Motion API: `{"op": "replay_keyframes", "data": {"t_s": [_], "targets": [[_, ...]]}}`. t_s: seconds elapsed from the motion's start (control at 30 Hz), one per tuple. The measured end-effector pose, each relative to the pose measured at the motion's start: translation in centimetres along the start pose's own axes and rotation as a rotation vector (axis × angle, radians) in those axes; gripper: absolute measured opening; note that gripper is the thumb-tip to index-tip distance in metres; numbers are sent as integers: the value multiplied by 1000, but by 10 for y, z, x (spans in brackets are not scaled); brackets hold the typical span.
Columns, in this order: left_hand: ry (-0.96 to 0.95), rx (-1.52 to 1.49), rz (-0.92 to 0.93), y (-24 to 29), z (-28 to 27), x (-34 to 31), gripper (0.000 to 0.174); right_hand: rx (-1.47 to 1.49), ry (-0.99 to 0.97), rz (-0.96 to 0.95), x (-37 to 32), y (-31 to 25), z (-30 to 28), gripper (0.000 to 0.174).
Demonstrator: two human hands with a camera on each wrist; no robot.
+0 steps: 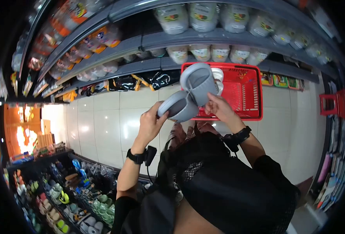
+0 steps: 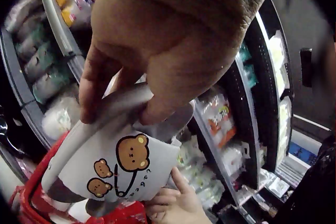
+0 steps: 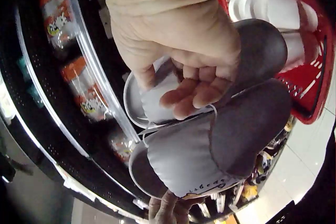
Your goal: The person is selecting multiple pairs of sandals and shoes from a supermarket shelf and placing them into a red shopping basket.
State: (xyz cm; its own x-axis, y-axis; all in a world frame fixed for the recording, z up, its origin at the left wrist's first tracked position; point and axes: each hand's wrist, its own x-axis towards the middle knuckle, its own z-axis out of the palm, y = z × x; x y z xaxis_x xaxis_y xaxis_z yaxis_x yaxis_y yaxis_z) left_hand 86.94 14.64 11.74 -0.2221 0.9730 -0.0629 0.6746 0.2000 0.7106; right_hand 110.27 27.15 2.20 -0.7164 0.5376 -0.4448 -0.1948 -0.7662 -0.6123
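A pair of grey slide slippers (image 1: 202, 86), tied together by a thin cord at their straps, is held up between the two hands. My left hand (image 1: 150, 121) grips the end of the nearer slipper (image 1: 177, 107), thumb and fingers on either side of its sole. In the left wrist view its strap (image 2: 131, 161) carries printed brown bears and small lettering. My right hand (image 1: 220, 108) pinches the strap of the other slipper; in the right wrist view its curled fingers (image 3: 195, 95) lie at that strap, partly hiding it.
A red shopping basket (image 1: 259, 89) behind the slippers holds white slippers (image 3: 273, 11). Shelves of bagged goods (image 1: 172, 17) run along the back. Racks of footwear (image 1: 82, 195) stand lower left, and a red stool (image 1: 333, 104) is at the right. Pale tiles (image 1: 106, 124) cover the floor.
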Motion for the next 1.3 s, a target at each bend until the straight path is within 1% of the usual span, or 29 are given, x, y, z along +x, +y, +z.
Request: {"op": "replay_keyframes", "data": {"t_s": [0.03, 0.1, 0.17, 0.2, 0.23, 0.27, 0.33, 0.4, 0.47, 0.5, 0.57, 0.6, 0.63, 0.67, 0.7, 0.73, 0.77, 0.8, 0.83, 0.87, 0.9, 0.93, 1.0, 1.03, 1.1, 1.13, 1.2, 1.27, 1.3], "targets": [[-47, 9, 67, 2, 9, 16, 27, 55, 43, -32, -7, -2, -11, 32], [-129, 26, 176, 3, 28, 43, 28, 157, 118, -51, -14, 4, -42, 34], [-176, 46, 244, -4, 49, 66, 28, 344, 252, -82, -24, 5, -50, 33], [-199, 62, 293, -7, 59, 74, 29, 351, 266, -93, -27, 7, -57, 33], [-295, 94, 234, -6, 65, 81, 36, 377, 323, -69, -28, 13, -68, 32], [-304, 91, 243, -9, 73, 85, 36, 404, 380, -46, -28, 19, -78, 31], [-278, 125, 322, -21, 93, 92, 31, 397, 416, -14, -29, 30, -95, 30], [-302, 132, 303, -30, 105, 95, 32, 382, 442, 24, -28, 39, -109, 30], [-317, 165, 257, -43, 116, 97, 34, 208, 546, 62, -27, 46, -115, 29], [-304, 172, 283, -52, 120, 100, 36, 206, 548, 60, -27, 47, -115, 29], [-331, 212, 269, -59, 121, 106, 37, 87, 586, 25, -27, 47, -109, 30], [-358, 255, 254, -63, 121, 109, 37, 85, 588, 24, -25, 47, -108, 30], [-348, 250, 247, -69, 124, 111, 37, -4, 636, -11, -22, 46, -108, 31], [-404, 294, 197, -75, 128, 112, 37, -94, 683, -48, -20, 44, -108, 33], [-461, 337, 146, -81, 131, 112, 38, -106, 677, -45, -17, 44, -107, 33], [-451, 331, 139, -90, 138, 111, 38, -212, 681, -98, -14, 42, -105, 36], [-491, 339, 111, -96, 143, 110, 38, -319, 680, -153, -9, 40, -104, 39], [-532, 345, 82, -102, 149, 109, 37, -332, 670, -153, -3, 39, -101, 39], [-626, 395, -4, -87, 143, 109, 37, -566, 646, -213, 3, 41, -101, 44], [-614, 389, -11, -89, 147, 106, 37, -800, 615, -275, 10, 43, -102, 50], [-614, 399, -7, -96, 152, 102, 35, -919, 583, -245, 17, 46, -103, 59], [-615, 409, -2, -104, 156, 99, 33, -958, 526, -238, 28, 55, -111, 61], [-589, 383, -20, -121, 158, 93, 36, -927, 491, -136, 31, 49, -91, 60], [-546, 350, -20, -128, 153, 87, 34, -943, 464, -137, 35, 51, -91, 60], [-451, 277, -24, -152, 147, 75, 30, -1201, 514, -229, 41, 58, -102, 60], [-420, 275, -55, -163, 140, 66, 30, -1218, 470, -235, 40, 53, -97, 60], [-364, 53, -173, -185, 123, 39, 27, -1416, 552, -157, 29, 41, -77, 53], [-282, 9, -280, -218, 110, -2, 25, -1496, 438, -323, 32, 43, -76, 47], [-250, -73, -368, -227, 104, -25, 23, -1541, 450, -314, 20, 39, -61, 42]]}}
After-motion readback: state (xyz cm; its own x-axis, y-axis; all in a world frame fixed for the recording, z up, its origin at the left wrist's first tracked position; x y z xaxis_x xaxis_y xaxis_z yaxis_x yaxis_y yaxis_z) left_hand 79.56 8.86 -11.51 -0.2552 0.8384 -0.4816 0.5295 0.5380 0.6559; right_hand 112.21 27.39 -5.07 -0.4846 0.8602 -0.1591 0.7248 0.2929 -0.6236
